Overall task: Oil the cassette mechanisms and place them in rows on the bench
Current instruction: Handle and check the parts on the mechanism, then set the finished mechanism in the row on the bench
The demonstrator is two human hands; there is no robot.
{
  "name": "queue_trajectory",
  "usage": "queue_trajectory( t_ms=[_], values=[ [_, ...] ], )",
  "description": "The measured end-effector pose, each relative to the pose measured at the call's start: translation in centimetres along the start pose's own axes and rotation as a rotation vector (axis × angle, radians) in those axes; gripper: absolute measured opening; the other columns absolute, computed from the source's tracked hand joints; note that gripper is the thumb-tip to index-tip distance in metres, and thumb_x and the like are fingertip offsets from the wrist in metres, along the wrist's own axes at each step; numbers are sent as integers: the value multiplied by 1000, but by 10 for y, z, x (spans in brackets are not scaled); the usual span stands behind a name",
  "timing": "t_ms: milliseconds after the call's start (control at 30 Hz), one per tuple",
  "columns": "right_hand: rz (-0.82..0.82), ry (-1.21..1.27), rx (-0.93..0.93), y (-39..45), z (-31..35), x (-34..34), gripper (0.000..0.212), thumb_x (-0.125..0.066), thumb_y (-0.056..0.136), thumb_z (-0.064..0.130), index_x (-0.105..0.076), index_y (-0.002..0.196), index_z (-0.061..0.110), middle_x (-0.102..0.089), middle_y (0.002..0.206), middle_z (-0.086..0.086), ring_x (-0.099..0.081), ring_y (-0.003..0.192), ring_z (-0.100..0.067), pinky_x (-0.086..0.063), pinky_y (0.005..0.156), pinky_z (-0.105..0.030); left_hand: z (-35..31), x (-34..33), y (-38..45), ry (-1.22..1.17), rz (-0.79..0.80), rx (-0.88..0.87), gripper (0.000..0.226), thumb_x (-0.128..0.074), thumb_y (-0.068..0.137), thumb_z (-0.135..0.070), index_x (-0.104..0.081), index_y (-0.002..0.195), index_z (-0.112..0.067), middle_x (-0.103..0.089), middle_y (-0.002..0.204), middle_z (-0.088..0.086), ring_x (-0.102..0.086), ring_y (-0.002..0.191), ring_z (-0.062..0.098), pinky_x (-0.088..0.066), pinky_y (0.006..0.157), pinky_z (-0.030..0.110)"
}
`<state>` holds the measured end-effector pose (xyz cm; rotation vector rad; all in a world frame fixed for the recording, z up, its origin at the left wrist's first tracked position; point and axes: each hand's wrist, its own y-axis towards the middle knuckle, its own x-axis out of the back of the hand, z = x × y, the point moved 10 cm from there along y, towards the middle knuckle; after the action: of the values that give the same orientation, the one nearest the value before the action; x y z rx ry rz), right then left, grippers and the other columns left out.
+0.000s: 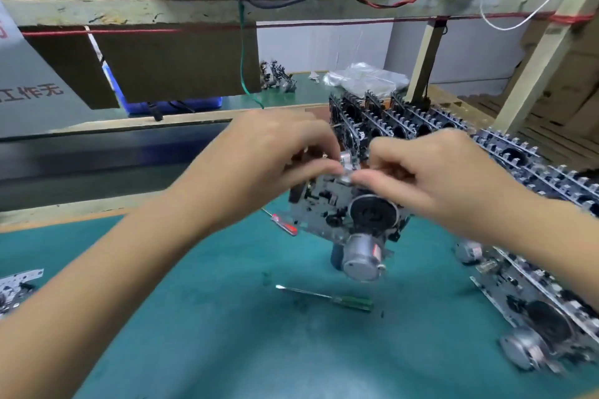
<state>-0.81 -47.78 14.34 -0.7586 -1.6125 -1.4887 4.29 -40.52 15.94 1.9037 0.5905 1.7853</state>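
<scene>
Both hands meet over one cassette mechanism (343,214), held up off the green bench (201,317) and tilted so its plate, flywheel and round motor can face the person. The left hand (269,155) curls its fingers round the top edge of the mechanism, thumb and forefinger closing on a small silvery part there. The right hand (431,178) comes in from the other side, its fingers bent and pinching at the same small part, so that the fingertips of the two hands nearly touch. Motion blur hides what exactly sits between them; it may be a small oiler or a bright metal tab of the mechanism itself, and I cannot tell which.

Holding the unit in the air, rather than flat on the bench, seems meant to bring the upper edge close to the eyes and leave the moving parts free to turn while oil goes in.

Just below the hands lie a green-handled screwdriver (340,300) and, nearer the left hand's wrist, a red-handled screwdriver (287,225), both within easy reach. Beyond the right hand, rows of mechanisms (421,126) stand on edge, packed side by side, which looks like the finished stock; more units (531,311) lie flat under the right forearm, probably waiting their turn. Another plate (16,285) lies far out past the left forearm.

By my reading this unit is mid-oiling and not yet ready for its row.
</scene>
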Motion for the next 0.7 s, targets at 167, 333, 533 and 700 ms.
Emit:
queue_trajectory(
  t_ms=[167, 333, 533, 700],
  values=[
    [-101, -18, -275, 3, -104, 20, 36, -52, 92, 39, -44, 64, 18, -38, 46, 11, -36, 44, -5, -29, 48, -15, 29, -54, 115, 116, 113, -30, 16, -63, 89, -30, -67, 100, -17, -58, 86, -8, -54, 82, 18, -36, 69, 30],
    [-11, -160, -488, -8, -196, -19, 42, -52, 95, 35, -34, 59, 22, -39, 50, 6, -36, 50, -15, -21, 47, -22, 51, -144, 173, 278, 283, -67, 23, -57, 92, -27, -59, 114, -19, -63, 114, 2, -58, 105, 26, -46, 74, 33],
    [72, -153, -587, -32, -256, -54, 43, -49, 96, 35, -33, 60, 21, -42, 52, 4, -40, 51, -14, -24, 48, -27, 61, -224, 197, 214, 444, -80, 30, -58, 92, -22, -53, 121, -14, -60, 120, 7, -55, 109, 25, -42, 78, 34],
    [193, -255, -612, -50, -271, -71, 42, -48, 97, 36, -30, 61, 23, -40, 53, 4, -43, 54, -21, -34, 55, -33, 60, -259, 199, 131, 492, -94, 31, -59, 92, -22, -55, 122, -14, -63, 118, 4, -57, 106, 24, -37, 74, 29]
  ],
)
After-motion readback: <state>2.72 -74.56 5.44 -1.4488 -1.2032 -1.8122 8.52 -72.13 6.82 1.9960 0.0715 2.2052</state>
